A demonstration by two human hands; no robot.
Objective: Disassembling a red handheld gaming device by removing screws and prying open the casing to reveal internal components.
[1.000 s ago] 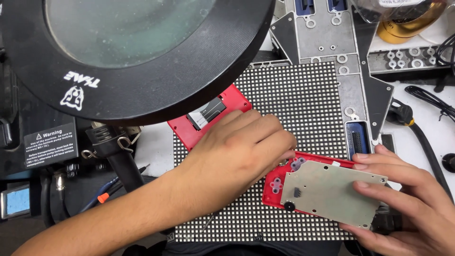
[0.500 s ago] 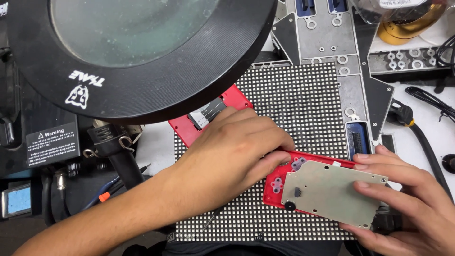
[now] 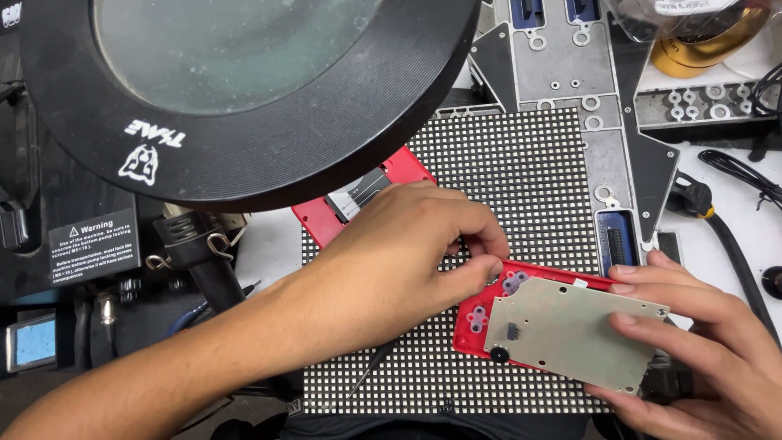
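Observation:
A red plastic device shell [image 3: 471, 324] lies on a dotted LED matrix panel [image 3: 521, 179], with a pale grey circuit board [image 3: 570, 330] resting on it and grey rubber button pads [image 3: 515, 283] showing at its left end. My left hand [image 3: 407, 253] reaches across, fingertips pinched at the shell's upper left corner by the pads; whether they grip anything is hidden. My right hand [image 3: 700, 342] steadies the board and shell from the right, fingers spread along the board's edge. A second red shell half [image 3: 358, 200] lies behind my left hand.
A large round black magnifier lamp [image 3: 244, 90] covers the upper left. Grey metal frame parts [image 3: 570, 57] with blue connectors lie at the top. A black cable [image 3: 733, 236] runs down the right side. A soldering station [image 3: 73, 244] stands at the left.
My left fingers have drawn in and pinched closer at the shell's upper left corner. The right hand and the board have stayed put.

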